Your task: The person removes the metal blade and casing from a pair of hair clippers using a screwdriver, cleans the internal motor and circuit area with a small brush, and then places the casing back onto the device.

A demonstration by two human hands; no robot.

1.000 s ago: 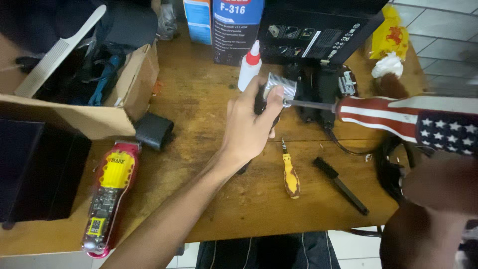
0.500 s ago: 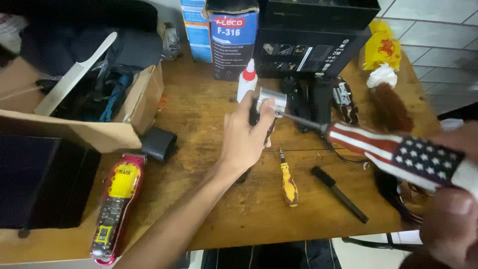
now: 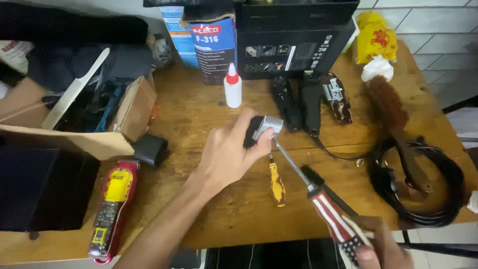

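On the bench I count two screwdrivers: a striped one [image 3: 334,219] at five o'clock, a small yellow one [image 3: 277,184] near centre. One red hair clipper [image 3: 112,209] at eight o'clock, one white squeeze bottle [image 3: 232,85] at twelve, one cardboard box [image 3: 99,142] at ten, one coiled black cable [image 3: 423,184] at three.

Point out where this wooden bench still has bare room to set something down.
Bare wood lies between the white dropper bottle and the left hand, and along the near edge between the red clipper and the yellow screwdriver. The right side is crowded: black clipper parts, brown brush, coiled black cable.
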